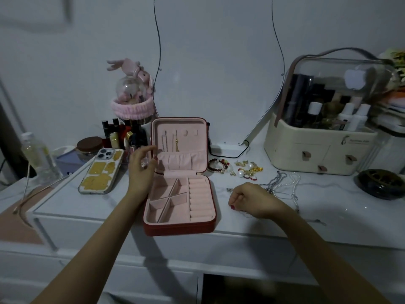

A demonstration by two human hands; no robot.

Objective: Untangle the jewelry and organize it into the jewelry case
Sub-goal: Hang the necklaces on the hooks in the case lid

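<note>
I see a white dresser top (122, 207) against a pale wall, the room dim, with a wavy-edged mirror (217, 73) leaning behind. One red jewelry case (179, 172) stands open near the front edge, its pink lid upright; two chains (169, 141) hang in the lid, and the base shows four divided compartments beside one column of ring rolls. One phone (100, 171) lies left of it, one cream cosmetics organizer (317, 132) stands at the right. Between them sit one beaded bracelet (217, 165), a cluster of earrings (247, 168) I cannot count, and a tangle of silver and pearl necklaces (282, 185). My left hand (141, 166) hovers at the lid's left edge, fingers loosely spread and holding nothing. My right hand (252, 199) rests just right of the case, fingers curled and pinched together against the tangle's near end; I cannot tell exactly which strand they grip.
</note>
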